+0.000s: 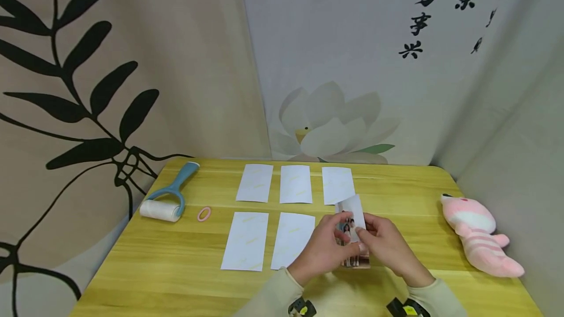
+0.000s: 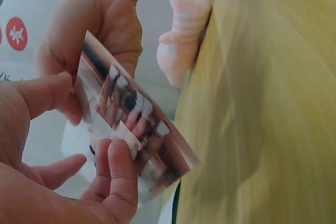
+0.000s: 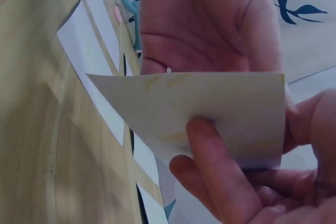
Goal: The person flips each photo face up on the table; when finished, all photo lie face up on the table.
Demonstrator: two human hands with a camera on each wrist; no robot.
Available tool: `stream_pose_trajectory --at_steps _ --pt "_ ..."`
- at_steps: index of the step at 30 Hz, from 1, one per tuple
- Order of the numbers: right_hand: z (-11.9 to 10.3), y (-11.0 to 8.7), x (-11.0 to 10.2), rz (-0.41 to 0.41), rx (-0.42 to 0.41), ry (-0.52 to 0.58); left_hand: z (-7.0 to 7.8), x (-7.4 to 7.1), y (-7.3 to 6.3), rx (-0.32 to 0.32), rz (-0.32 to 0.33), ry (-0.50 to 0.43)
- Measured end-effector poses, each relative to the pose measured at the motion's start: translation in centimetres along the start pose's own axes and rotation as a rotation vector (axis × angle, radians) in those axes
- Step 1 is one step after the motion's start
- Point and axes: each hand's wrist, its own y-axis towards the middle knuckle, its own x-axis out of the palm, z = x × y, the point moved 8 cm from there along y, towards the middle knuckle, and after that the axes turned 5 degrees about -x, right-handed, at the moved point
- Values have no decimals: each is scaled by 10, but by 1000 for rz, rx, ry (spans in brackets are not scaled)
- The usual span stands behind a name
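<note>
Both hands hold a printed photo [image 1: 356,261] of several people just above the table, near the front right of the white cards. In the head view a white sheet [image 1: 356,204] overlaps the photo's upper part. My left hand [image 1: 323,246] grips the left side, fingers bent against the photo [image 2: 118,95] in the left wrist view. From the right side, my right hand [image 1: 389,243] pinches it, thumb on the front. The right wrist view shows the white back [image 3: 236,95] with faint yellowish marks and right-hand fingers [image 3: 218,156] pressing on it.
Several white cards [image 1: 245,241] lie in two rows on the wooden table [image 1: 176,268]. At the left are a blue-handled lint roller [image 1: 160,209] and a pink ring [image 1: 204,214]. A pink striped plush toy [image 1: 480,236] lies at the right edge. Curtains hang behind.
</note>
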Motion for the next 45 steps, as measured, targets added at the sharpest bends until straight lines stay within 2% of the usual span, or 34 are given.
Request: stream_pose_trajectory --at_steps 8,13,15,20,24,35,39,45 --pt "-7 -4 -7 34 -7 -27 -14 -18 1 11 64 -151" --pt "-11 -8 -11 45 2 -20 -31 -34 3 -52 157 -231" --pt "-13 -10 -11 47 -3 -14 -38 -37 4 -86 170 -275" --pt "-17 -11 -9 41 -37 2 -50 -36 5 -160 112 -410" --pt "-14 -13 -8 33 -39 13 -54 -31 5 -187 66 -492" --pt "3 -7 -12 38 -19 64 -55 -32 7 -194 100 -541" --pt "11 -3 -17 86 12 36 -55 -34 10 -190 113 -545" --pt "26 4 -23 144 39 -51 -52 -36 15 -172 118 -502"
